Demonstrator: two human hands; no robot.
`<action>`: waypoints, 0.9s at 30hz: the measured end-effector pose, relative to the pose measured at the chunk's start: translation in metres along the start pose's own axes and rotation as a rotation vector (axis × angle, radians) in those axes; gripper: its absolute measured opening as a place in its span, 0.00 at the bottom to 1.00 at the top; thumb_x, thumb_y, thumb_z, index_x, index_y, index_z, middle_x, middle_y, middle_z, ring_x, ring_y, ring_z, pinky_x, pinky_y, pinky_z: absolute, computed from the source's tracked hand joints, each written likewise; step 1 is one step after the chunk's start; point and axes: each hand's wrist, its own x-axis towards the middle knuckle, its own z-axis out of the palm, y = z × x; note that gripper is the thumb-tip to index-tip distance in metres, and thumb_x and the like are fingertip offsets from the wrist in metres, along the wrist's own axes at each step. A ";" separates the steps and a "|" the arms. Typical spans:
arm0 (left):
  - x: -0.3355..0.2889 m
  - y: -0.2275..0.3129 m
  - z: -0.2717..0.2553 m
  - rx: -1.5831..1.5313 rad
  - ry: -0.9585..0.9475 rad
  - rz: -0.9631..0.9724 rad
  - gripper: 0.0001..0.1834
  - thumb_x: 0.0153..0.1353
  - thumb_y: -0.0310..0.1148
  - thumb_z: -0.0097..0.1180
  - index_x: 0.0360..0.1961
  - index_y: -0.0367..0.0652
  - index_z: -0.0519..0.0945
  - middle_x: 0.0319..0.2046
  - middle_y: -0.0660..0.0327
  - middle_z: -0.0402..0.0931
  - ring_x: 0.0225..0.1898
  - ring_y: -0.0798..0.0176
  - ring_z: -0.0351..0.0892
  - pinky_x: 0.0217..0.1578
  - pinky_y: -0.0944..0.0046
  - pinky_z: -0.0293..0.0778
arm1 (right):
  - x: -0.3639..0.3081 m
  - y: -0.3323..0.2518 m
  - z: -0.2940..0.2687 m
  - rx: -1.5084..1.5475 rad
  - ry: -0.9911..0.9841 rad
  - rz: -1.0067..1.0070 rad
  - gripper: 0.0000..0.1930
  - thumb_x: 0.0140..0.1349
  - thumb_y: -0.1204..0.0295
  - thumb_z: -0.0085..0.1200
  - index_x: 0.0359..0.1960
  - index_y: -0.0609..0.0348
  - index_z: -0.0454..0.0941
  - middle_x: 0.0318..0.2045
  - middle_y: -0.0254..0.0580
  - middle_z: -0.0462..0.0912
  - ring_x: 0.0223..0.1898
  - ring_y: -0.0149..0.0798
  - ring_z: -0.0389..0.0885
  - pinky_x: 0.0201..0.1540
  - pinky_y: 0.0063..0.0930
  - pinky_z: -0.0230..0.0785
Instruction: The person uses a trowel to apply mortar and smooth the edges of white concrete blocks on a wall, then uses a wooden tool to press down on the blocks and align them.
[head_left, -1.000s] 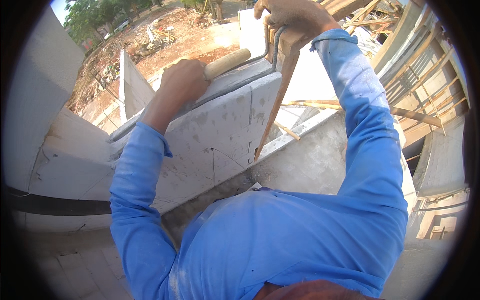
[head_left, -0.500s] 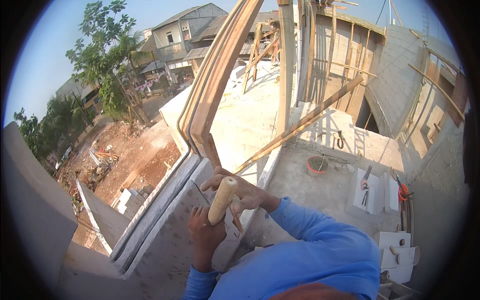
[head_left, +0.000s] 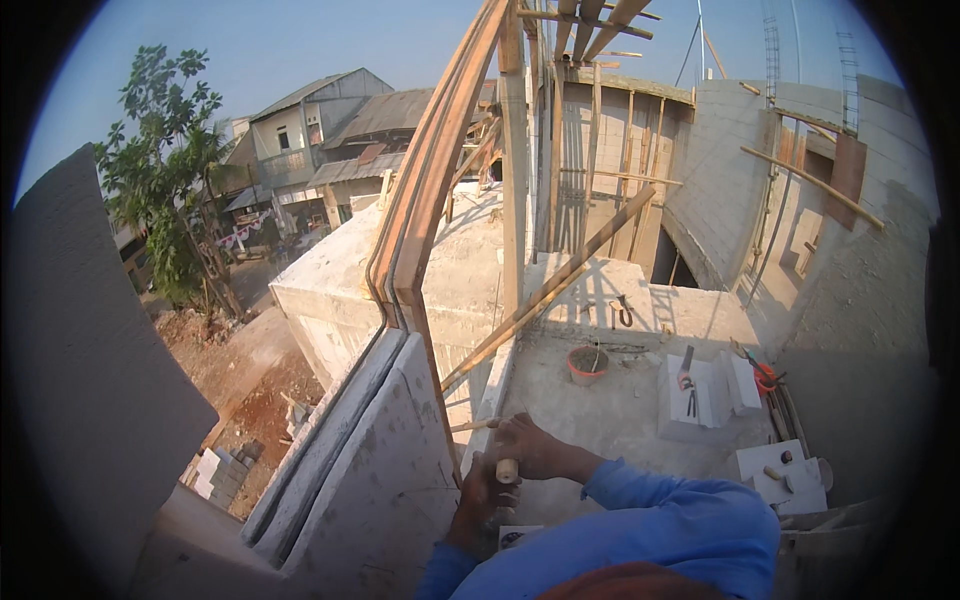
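Note:
My left hand (head_left: 478, 500) is closed around a tool's pale wooden handle (head_left: 507, 470), whose round end points up toward me. The tool's head is hidden behind the hand. My right hand (head_left: 535, 447) is a fist just above the handle, at the end of a thin wooden strip (head_left: 470, 426) that runs left to an upright plank (head_left: 430, 330). Both hands are at the right face of a grey block wall (head_left: 380, 490). Blue sleeves cover both of my forearms.
An orange bucket (head_left: 587, 365) stands on the concrete slab below. White blocks (head_left: 700, 395) to the right carry hand tools. Slanted wooden props (head_left: 560, 275) and posts rise ahead. Left of the wall is a drop to red earth (head_left: 270, 390). A grey wall (head_left: 90, 380) fills the left edge.
The view lifted from the wall top to the whole site. My right hand dropped from a high plank to beside the handle. My left hand kept its grip on the handle.

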 end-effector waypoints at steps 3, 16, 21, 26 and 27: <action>-0.015 -0.016 0.018 0.498 -0.013 0.478 0.20 0.56 0.37 0.58 0.48 0.38 0.75 0.44 0.56 0.75 0.45 0.61 0.78 0.41 0.61 0.77 | -0.010 -0.029 0.022 0.032 0.047 -0.114 0.23 0.49 0.63 0.62 0.51 0.33 0.78 0.49 0.45 0.69 0.60 0.50 0.61 0.59 0.53 0.52; -0.026 -0.039 -0.047 0.467 0.240 0.185 0.16 0.51 0.26 0.59 0.42 0.33 0.74 0.27 0.57 0.76 0.24 0.63 0.77 0.25 0.63 0.76 | -0.069 -0.042 0.014 0.216 -0.473 0.464 0.38 0.53 0.69 0.58 0.68 0.37 0.58 0.48 0.49 0.67 0.53 0.55 0.70 0.57 0.49 0.62; -0.013 -0.088 -0.083 0.449 0.228 -0.039 0.19 0.48 0.23 0.59 0.43 0.30 0.71 0.27 0.55 0.73 0.22 0.60 0.76 0.22 0.60 0.75 | -0.146 -0.015 0.024 0.196 -0.598 0.869 0.28 0.56 0.68 0.53 0.61 0.51 0.68 0.55 0.51 0.68 0.53 0.56 0.73 0.57 0.45 0.66; -0.039 -0.115 -0.094 0.461 0.410 -0.366 0.15 0.51 0.24 0.58 0.39 0.32 0.70 0.25 0.56 0.73 0.19 0.61 0.75 0.18 0.61 0.74 | -0.281 0.012 0.123 0.387 -0.703 1.124 0.27 0.52 0.66 0.54 0.57 0.55 0.74 0.59 0.58 0.68 0.60 0.55 0.68 0.62 0.42 0.61; -0.046 -0.116 -0.095 0.448 0.425 -0.434 0.12 0.51 0.24 0.58 0.36 0.34 0.71 0.24 0.57 0.73 0.17 0.61 0.75 0.17 0.62 0.73 | -0.303 0.003 0.135 0.412 -0.722 1.192 0.26 0.52 0.66 0.55 0.56 0.55 0.75 0.58 0.56 0.72 0.60 0.53 0.69 0.62 0.41 0.61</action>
